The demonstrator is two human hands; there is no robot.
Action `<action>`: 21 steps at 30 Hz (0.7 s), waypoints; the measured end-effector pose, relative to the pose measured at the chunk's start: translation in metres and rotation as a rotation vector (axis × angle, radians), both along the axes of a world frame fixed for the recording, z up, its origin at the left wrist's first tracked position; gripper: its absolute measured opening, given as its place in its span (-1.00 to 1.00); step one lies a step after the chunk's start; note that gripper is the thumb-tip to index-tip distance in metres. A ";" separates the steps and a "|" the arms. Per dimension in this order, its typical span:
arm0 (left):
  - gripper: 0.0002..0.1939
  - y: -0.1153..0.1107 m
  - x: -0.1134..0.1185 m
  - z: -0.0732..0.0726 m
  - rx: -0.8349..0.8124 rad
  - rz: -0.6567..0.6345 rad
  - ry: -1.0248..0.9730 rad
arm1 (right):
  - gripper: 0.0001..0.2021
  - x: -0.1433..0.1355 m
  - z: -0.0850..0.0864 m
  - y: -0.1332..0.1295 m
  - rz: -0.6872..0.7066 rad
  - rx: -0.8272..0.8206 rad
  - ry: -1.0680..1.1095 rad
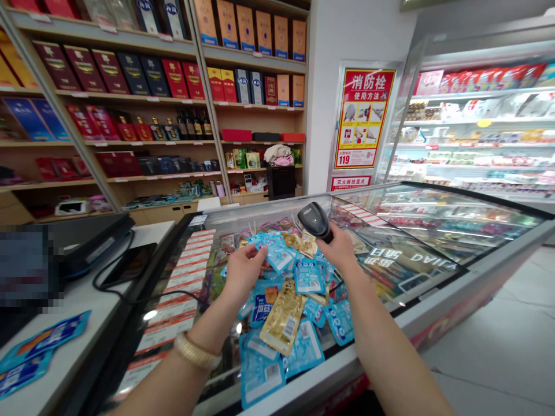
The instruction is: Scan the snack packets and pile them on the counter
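Note:
My right hand (339, 249) grips a black handheld barcode scanner (314, 219), its head tilted down toward the packets. My left hand (243, 270) pinches a light blue snack packet (277, 256) at its edge, holding it up just left of the scanner. Under both hands lies a heap of small packets (286, 323), mostly light blue with a few gold ones, spread on the glass lid of a chest freezer (403, 260). A bracelet sits on my left wrist.
A white counter (82, 312) at left carries a black register base, cables and two blue packets (41, 344). Wooden shelves of boxed bottles (130, 75) fill the back wall. An open chiller (477, 121) stands at right, with tiled floor (511, 341) beneath.

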State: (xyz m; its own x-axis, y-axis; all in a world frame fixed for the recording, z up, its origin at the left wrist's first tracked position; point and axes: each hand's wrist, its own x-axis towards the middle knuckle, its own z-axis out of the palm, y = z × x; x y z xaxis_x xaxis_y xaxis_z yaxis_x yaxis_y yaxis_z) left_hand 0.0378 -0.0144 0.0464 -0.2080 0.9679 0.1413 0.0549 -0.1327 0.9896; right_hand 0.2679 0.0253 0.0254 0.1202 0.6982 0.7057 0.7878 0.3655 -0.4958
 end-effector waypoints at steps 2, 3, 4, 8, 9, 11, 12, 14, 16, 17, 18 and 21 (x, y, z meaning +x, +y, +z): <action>-0.74 0.003 0.009 0.002 -0.032 -0.006 -0.054 | -0.65 0.000 -0.002 0.001 -0.004 -0.011 -0.003; -0.73 0.004 0.012 0.003 -0.046 -0.004 -0.087 | -0.63 0.000 -0.002 0.002 -0.006 -0.014 -0.005; -0.71 0.003 0.013 0.004 -0.053 0.001 -0.116 | -0.62 0.000 -0.003 0.003 -0.006 -0.013 -0.007; -0.64 -0.008 0.007 0.002 -0.007 0.015 -0.129 | -0.60 -0.001 -0.005 0.004 0.012 -0.007 -0.027; -0.63 -0.013 0.002 0.001 0.006 0.021 -0.108 | -0.60 -0.001 -0.006 0.005 0.014 -0.010 -0.030; -0.62 -0.024 -0.011 -0.002 0.019 0.037 -0.041 | -0.60 -0.001 -0.006 0.005 0.010 -0.018 -0.029; -0.60 -0.030 -0.020 -0.003 0.016 0.043 0.001 | -0.60 -0.002 -0.007 0.005 0.007 -0.018 -0.027; -0.59 -0.045 -0.043 -0.004 0.013 0.064 0.082 | -0.59 -0.002 -0.007 0.004 0.000 -0.007 -0.023; -0.61 -0.060 -0.072 -0.004 0.039 0.124 0.155 | -0.59 -0.002 -0.008 0.003 -0.007 0.005 -0.021; -0.64 -0.068 -0.090 -0.004 0.059 0.174 0.193 | -0.59 -0.002 -0.008 0.003 -0.010 0.007 -0.020; -0.66 -0.075 -0.109 -0.003 0.079 0.239 0.241 | -0.59 -0.003 -0.008 0.003 -0.006 0.006 -0.018; -0.69 -0.096 -0.171 -0.001 0.083 0.484 0.483 | -0.59 -0.006 -0.007 0.001 0.028 0.001 -0.011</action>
State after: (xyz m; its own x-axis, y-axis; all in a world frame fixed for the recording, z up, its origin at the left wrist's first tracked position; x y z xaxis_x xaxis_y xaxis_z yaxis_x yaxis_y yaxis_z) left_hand -0.1332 -0.1103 0.0450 -0.5092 0.7639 0.3964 0.5591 -0.0566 0.8272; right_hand 0.2619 0.0264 0.0179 0.0932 0.7003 0.7077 0.7828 0.3878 -0.4868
